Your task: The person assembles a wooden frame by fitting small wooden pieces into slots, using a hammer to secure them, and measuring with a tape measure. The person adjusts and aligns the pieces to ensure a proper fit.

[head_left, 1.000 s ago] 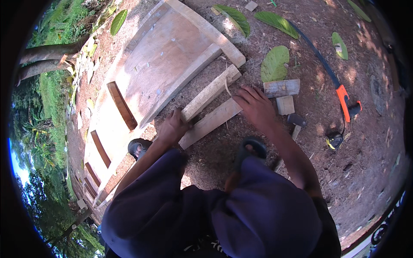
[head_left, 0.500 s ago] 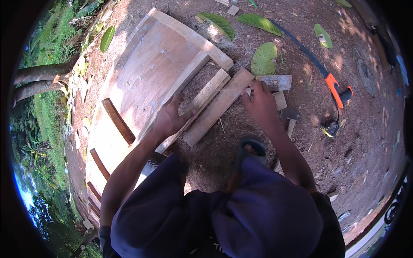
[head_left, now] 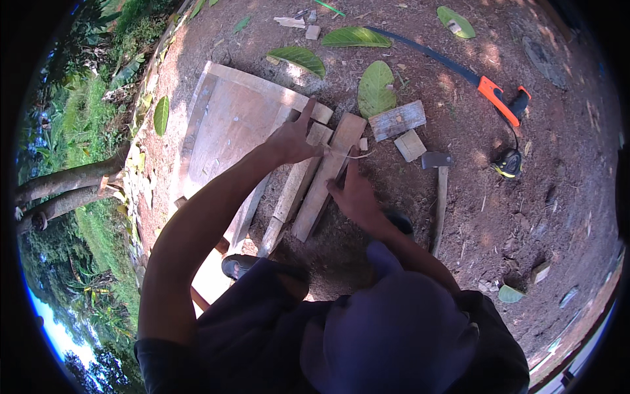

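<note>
My left hand [head_left: 293, 143] is over the ends of two wooden pieces, its index finger stretched toward the panel frame's corner and its thumb spread apart. Beneath it runs a narrow wooden batten [head_left: 292, 187]. Beside that lies a wider plank [head_left: 328, 177], roughly parallel. My right hand [head_left: 356, 200] is at this plank's right edge, index finger pointing up along it and thumb apart. A thin pale strip [head_left: 341, 154], string or sliver I cannot tell, crosses the plank between my hands. The framed wooden panel [head_left: 230, 125] lies left of the batten, partly behind my left arm.
Wood offcuts [head_left: 398, 120] and a hammer [head_left: 436, 160] with a wooden handle lie right of the plank. Farther right are a curved saw [head_left: 497, 97] with an orange handle and a tape measure [head_left: 508, 163]. Large green leaves [head_left: 377, 90] dot the dirt. Tree trunks [head_left: 72, 180] stand left.
My left hand has moved up and right to the wood ends, its index finger now extended. My right hand has come off the small offcuts to the plank's edge. The view has shifted.
</note>
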`<state>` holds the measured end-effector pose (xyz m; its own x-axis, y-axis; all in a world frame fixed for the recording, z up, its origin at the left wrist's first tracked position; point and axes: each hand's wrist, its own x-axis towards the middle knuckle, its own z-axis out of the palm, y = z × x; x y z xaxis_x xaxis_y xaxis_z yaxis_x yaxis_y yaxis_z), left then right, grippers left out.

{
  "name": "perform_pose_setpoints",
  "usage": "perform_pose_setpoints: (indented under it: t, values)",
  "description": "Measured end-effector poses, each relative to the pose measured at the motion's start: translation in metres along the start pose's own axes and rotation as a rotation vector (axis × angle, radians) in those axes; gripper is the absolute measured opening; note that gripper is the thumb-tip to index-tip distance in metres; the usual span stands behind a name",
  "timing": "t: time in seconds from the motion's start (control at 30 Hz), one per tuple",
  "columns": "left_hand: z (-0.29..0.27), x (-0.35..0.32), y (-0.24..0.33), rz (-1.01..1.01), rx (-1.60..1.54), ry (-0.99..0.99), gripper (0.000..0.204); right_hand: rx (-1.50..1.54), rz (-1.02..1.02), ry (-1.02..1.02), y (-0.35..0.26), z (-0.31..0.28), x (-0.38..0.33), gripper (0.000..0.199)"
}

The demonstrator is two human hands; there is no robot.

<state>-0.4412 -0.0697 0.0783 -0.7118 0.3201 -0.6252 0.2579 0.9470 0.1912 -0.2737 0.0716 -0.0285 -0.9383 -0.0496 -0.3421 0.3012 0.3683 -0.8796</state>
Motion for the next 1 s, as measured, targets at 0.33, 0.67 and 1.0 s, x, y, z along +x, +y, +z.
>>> perform_pose_setpoints:
  t: [0.33,0.67,1.0]
  values:
    - [0.008,0.047,0.008,-0.075,-0.148,-0.015,0.100,0.025,0.018,-0.024,-0.008,-0.005,0.008,0.106]
    - [-0.011,0.028,0.007,-0.035,-0.194,0.040,0.096,0.091,-0.018,-0.041,-0.023,-0.013,0.017,0.098]
    - [-0.018,0.026,0.005,0.030,-0.170,0.094,0.093,0.048,-0.060,0.075,-0.014,0.016,0.052,0.082]
